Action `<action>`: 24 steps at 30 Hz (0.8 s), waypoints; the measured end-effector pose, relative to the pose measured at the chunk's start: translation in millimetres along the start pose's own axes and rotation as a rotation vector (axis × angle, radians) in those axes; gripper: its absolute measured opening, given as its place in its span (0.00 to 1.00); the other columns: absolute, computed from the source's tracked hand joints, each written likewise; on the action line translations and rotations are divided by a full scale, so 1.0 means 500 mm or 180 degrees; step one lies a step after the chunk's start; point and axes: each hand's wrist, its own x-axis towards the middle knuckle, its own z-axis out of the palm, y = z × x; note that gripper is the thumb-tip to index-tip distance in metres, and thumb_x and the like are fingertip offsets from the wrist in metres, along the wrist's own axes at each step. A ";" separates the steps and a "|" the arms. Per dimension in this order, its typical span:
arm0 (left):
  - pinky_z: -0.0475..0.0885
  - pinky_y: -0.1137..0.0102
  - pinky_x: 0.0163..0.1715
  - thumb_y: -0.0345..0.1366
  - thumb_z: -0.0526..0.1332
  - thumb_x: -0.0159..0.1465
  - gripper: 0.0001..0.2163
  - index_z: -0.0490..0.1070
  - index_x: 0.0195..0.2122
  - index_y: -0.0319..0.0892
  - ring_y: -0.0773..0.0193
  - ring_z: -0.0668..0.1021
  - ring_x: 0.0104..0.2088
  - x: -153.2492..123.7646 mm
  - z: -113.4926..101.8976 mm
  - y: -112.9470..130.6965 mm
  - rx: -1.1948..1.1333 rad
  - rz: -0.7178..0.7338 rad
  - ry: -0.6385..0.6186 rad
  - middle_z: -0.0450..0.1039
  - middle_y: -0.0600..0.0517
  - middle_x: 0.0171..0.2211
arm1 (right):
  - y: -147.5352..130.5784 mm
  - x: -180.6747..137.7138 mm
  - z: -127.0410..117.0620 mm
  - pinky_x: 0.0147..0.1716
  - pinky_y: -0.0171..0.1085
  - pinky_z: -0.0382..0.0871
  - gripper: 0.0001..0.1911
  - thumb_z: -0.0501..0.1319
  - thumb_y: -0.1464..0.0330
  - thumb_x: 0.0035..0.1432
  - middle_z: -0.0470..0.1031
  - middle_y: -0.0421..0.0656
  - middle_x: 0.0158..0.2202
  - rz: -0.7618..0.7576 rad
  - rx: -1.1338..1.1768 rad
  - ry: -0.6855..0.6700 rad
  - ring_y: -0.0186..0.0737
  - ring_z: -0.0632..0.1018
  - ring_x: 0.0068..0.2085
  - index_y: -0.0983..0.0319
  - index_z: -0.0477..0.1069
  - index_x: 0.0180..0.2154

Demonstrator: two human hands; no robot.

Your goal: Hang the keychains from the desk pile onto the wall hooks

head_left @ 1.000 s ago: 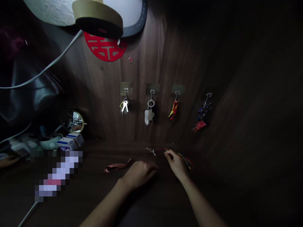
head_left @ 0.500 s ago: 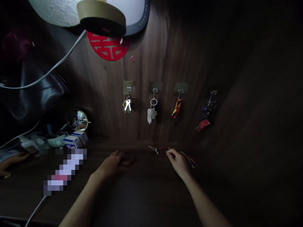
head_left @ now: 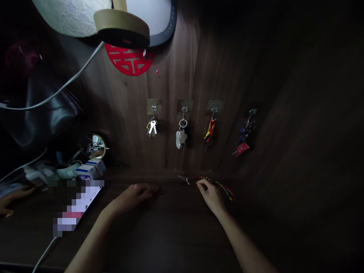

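Observation:
My left hand (head_left: pixel 140 192) is low over the dark wooden surface, its fingers curled together; a dim brownish shape shows at the fingertips, too dark to name. To its right, small silver keys (head_left: pixel 184 179) lie near the wall. From them a keychain (head_left: pixel 226 189) with a red cord and a multicoloured tassel runs to the right. My right hand (head_left: pixel 209 193) is at this cord, thumb and fingers pinched together; the fingertips partly cover it. On the wall above, keys (head_left: pixel 152 128), another key bunch (head_left: pixel 182 137), a red-yellow cord (head_left: pixel 210 131) and keys with a red tag (head_left: pixel 242 149) hang from hooks.
At left, small boxes (head_left: pixel 87 171), a round mirror (head_left: pixel 95 146), bottles (head_left: pixel 35 176) and a blurred-out lit object (head_left: pixel 81 204) with a cable crowd the surface. Another hand (head_left: pixel 15 199) is at the far left edge. A black bag (head_left: pixel 45 110) and caps (head_left: pixel 152 21) hang above.
My left hand has turned and its fingers have drawn together, reaching slightly right. The right hand stays at the keychain. The view has shifted slightly.

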 end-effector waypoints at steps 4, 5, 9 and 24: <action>0.62 0.76 0.25 0.41 0.54 0.59 0.10 0.67 0.27 0.40 0.69 0.68 0.25 0.011 0.017 0.059 -0.0722 0.0278 -0.0199 0.66 0.57 0.23 | -0.034 -0.008 0.003 0.33 0.37 0.65 0.12 0.51 0.61 0.56 0.76 0.43 0.32 -0.0133 0.0280 -0.0016 0.43 0.75 0.35 0.57 0.71 0.30; 0.62 0.76 0.26 0.42 0.55 0.59 0.11 0.67 0.27 0.39 0.69 0.68 0.26 0.015 0.021 0.074 -0.0889 0.0366 -0.0247 0.66 0.57 0.23 | -0.048 -0.010 0.000 0.34 0.37 0.66 0.12 0.51 0.61 0.56 0.76 0.43 0.32 -0.0153 0.0379 -0.0020 0.43 0.75 0.35 0.57 0.71 0.31; 0.64 0.75 0.28 0.43 0.58 0.58 0.11 0.64 0.28 0.39 0.70 0.68 0.26 0.031 0.039 0.125 -0.1607 0.0629 -0.0504 0.66 0.56 0.24 | -0.111 -0.019 -0.020 0.41 0.38 0.65 0.11 0.54 0.61 0.56 0.76 0.41 0.36 -0.0199 0.0950 -0.0247 0.42 0.75 0.41 0.57 0.72 0.35; 0.69 0.70 0.34 0.46 0.58 0.58 0.13 0.66 0.30 0.38 0.67 0.73 0.28 0.073 0.061 0.181 -0.2445 0.0902 -0.0127 0.71 0.53 0.28 | -0.193 -0.070 -0.003 0.21 0.30 0.59 0.15 0.57 0.56 0.55 0.71 0.37 0.24 0.0685 0.3045 -0.0726 0.31 0.72 0.23 0.61 0.67 0.36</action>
